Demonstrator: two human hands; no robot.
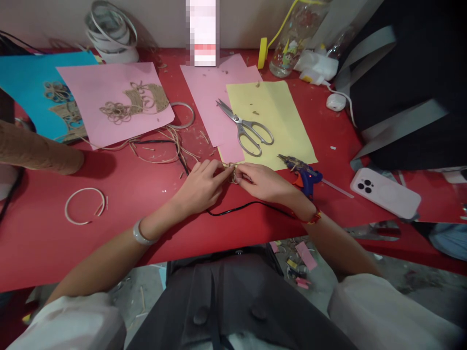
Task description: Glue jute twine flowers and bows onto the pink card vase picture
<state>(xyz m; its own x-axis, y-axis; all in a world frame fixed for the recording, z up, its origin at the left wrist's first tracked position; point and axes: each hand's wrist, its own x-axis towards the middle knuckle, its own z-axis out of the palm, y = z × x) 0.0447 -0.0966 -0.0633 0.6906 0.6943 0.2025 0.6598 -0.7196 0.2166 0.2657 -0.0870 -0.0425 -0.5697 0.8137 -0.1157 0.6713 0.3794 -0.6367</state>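
Both hands meet over the red table [146,253] around a small looped piece of twine [232,176]. My left hand [204,183] presses and pinches its left side with the fingertips. From the right, my right hand [263,182] grips the twine between thumb and bent fingers. Part of the piece is hidden under the fingers. Just beyond lie grey-handled scissors [245,127], blades slightly apart, across pink paper and a yellow sheet [292,121]. A blue glue gun [308,181] with a clear glue stick rests beside my right wrist.
Twine shapes are on a pink sheet [105,82] and a blue sheet [22,73]. Loose twine strands [153,158] and a black cord [237,209] cross the table. A brown roll [40,148] stands left; a phone [385,192], a bottle [288,53] and a dark bag [408,97] are right.
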